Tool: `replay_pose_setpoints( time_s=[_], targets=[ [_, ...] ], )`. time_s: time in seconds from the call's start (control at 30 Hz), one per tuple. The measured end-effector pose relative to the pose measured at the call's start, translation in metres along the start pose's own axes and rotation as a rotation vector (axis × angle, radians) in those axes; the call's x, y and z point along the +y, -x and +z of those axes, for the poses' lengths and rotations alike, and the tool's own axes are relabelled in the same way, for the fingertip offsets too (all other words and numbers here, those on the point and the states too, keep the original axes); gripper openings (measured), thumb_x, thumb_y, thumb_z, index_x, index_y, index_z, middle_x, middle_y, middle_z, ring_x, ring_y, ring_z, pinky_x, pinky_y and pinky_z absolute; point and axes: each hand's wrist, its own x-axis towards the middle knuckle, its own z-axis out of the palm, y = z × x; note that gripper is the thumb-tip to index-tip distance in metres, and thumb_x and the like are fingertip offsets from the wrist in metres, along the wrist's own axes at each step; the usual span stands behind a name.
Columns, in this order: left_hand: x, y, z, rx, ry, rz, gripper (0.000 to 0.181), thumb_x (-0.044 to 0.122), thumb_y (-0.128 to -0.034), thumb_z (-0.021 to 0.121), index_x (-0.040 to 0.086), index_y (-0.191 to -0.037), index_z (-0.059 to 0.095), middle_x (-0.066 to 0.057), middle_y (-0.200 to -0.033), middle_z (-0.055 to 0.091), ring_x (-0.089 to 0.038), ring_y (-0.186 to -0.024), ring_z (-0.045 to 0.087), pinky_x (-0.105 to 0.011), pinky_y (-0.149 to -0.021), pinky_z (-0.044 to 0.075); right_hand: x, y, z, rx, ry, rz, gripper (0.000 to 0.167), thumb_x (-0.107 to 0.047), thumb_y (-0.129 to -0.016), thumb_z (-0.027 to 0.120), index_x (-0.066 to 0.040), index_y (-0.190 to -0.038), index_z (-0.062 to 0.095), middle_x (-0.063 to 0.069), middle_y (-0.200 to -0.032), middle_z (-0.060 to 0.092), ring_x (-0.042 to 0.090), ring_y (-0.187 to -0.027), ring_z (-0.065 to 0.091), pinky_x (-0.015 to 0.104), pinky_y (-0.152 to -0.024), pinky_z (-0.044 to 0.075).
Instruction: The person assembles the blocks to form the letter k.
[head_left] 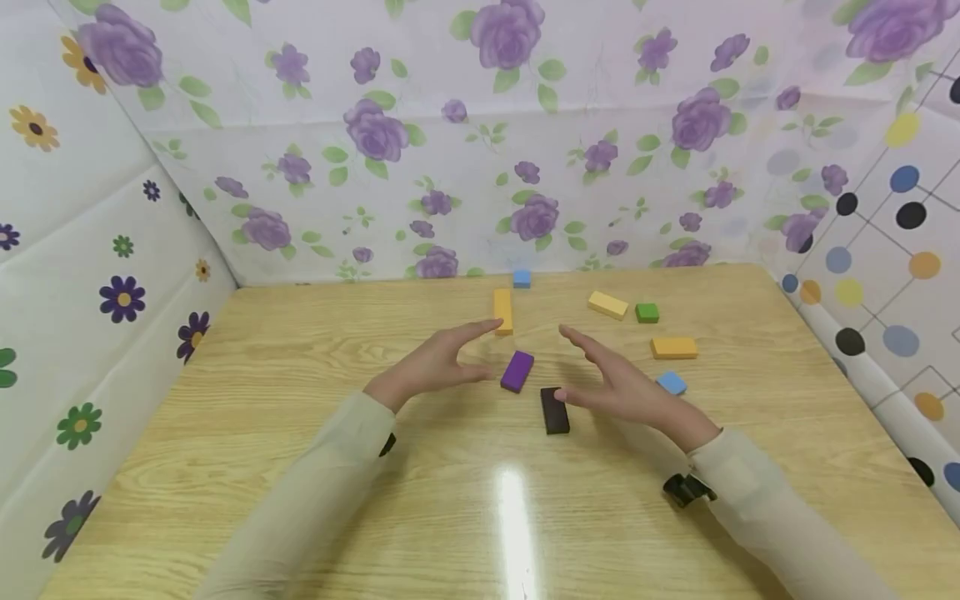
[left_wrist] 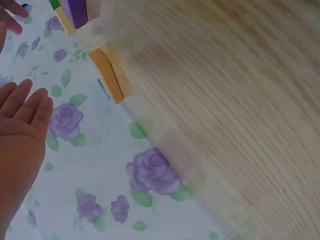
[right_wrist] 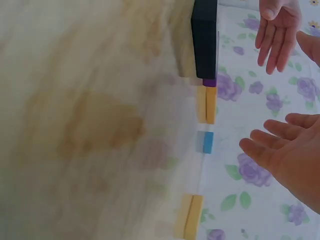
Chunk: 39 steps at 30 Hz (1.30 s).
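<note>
My left hand [head_left: 444, 360] hovers over the table with fingers extended and nothing in it. Facing it, my right hand [head_left: 618, 385] is also spread and holds nothing. Between the two lies a purple block [head_left: 517, 372], tilted slightly on the wood. A black block [head_left: 555, 412] rests nearer to me, just under my right thumb in the head view. Beyond the left fingertips stands a long orange block [head_left: 503, 308], its near end partly overlapped by them. In the right wrist view the black block [right_wrist: 205, 40] looms large, with the orange block [right_wrist: 211, 105] farther off.
At the back edge sits a small blue block [head_left: 522, 279]. On the right are a pale yellow block [head_left: 608, 305], a green block [head_left: 647, 313], another orange block [head_left: 674, 348] and a second blue block [head_left: 671, 383]. Patterned cloth [head_left: 450, 167] walls the table [head_left: 300, 333] on three sides.
</note>
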Motion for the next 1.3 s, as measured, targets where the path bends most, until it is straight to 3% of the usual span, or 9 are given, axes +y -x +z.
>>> replay_pose_setpoints(
  time_s=[0.23,0.47,0.83,1.07,1.3],
  targets=[
    [-0.007,-0.008,0.005,-0.074,0.041,-0.010,0.067,0.017,-0.0871,0.073,0.012,-0.147,0.041,-0.006,-0.147,0.044,-0.025,-0.135,0.040,-0.044,-0.110,0.036,0.009,0.000,0.005,-0.061,-0.073,0.009,0.087,-0.048,-0.086,0.069,-0.028,-0.154,0.019,-0.002,-0.158,0.023,0.037,-0.140,0.028,0.059,-0.110,0.028],
    [-0.014,-0.019,0.012,-0.116,-0.048,-0.017,0.068,0.023,-0.0858,0.074,0.010,-0.145,0.043,-0.006,-0.148,0.042,-0.023,-0.137,0.038,-0.038,-0.113,0.033,0.012,-0.001,0.008,-0.093,-0.047,0.008,0.089,-0.046,-0.082,0.074,-0.016,-0.152,0.029,0.004,-0.156,0.029,0.038,-0.138,0.032,0.057,-0.110,0.030],
    [-0.020,-0.033,0.023,-0.168,-0.060,-0.093,0.074,0.022,-0.0834,0.077,0.007,-0.146,0.040,-0.010,-0.150,0.039,-0.025,-0.140,0.032,-0.038,-0.115,0.028,0.013,0.000,0.017,-0.138,0.031,0.048,0.091,-0.047,-0.077,0.078,-0.016,-0.150,0.034,0.008,-0.151,0.039,0.034,-0.140,0.029,0.056,-0.113,0.024],
    [-0.021,-0.040,0.027,-0.197,-0.200,-0.058,0.075,0.027,-0.0828,0.077,0.003,-0.145,0.041,-0.014,-0.148,0.041,-0.030,-0.140,0.032,-0.041,-0.116,0.025,0.015,0.002,0.023,-0.134,0.022,0.048,0.090,-0.045,-0.076,0.080,-0.014,-0.148,0.037,0.008,-0.151,0.037,0.034,-0.142,0.024,0.055,-0.115,0.020],
    [-0.023,-0.043,0.031,-0.208,-0.224,-0.039,0.072,0.026,-0.0835,0.077,0.002,-0.143,0.045,-0.014,-0.144,0.046,-0.030,-0.134,0.040,-0.040,-0.114,0.030,0.014,0.005,0.026,-0.117,0.056,0.033,0.087,-0.035,-0.077,0.082,-0.008,-0.147,0.038,0.013,-0.154,0.032,0.036,-0.142,0.023,0.054,-0.115,0.020]
  ],
)
